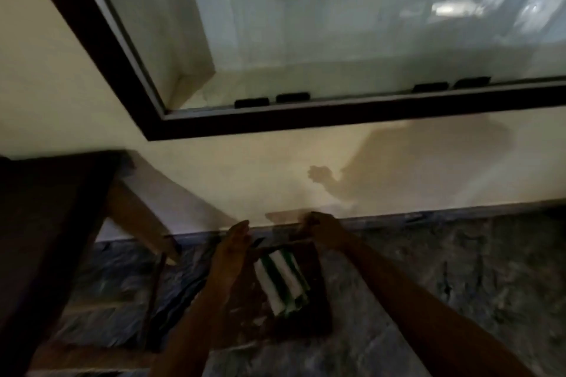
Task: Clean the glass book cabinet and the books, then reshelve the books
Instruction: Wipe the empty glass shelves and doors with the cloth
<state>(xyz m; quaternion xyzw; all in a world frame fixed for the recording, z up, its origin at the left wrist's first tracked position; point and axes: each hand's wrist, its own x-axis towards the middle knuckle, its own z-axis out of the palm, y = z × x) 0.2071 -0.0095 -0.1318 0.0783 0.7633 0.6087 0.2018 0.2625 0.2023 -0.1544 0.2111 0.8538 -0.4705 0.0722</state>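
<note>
The glass book cabinet [321, 40] is set in the wall above, with a dark frame [101, 52] and closed sliding panes; I see no books inside. Low down, a dark brown book or board [318, 294] carries a folded white-and-green striped cloth [283, 280]. My left hand [231, 249] lies along its left side with straight fingers. My right hand [321, 228] curls over its far top edge, near the skirting. The picture is dim and blurred.
A dark wooden table [39, 239] with a slanted leg [141, 217] stands at the left, close to my left arm. The floor [459, 278] is mottled dark stone. A cream wall [275, 168] runs below the cabinet, with my shadow on it.
</note>
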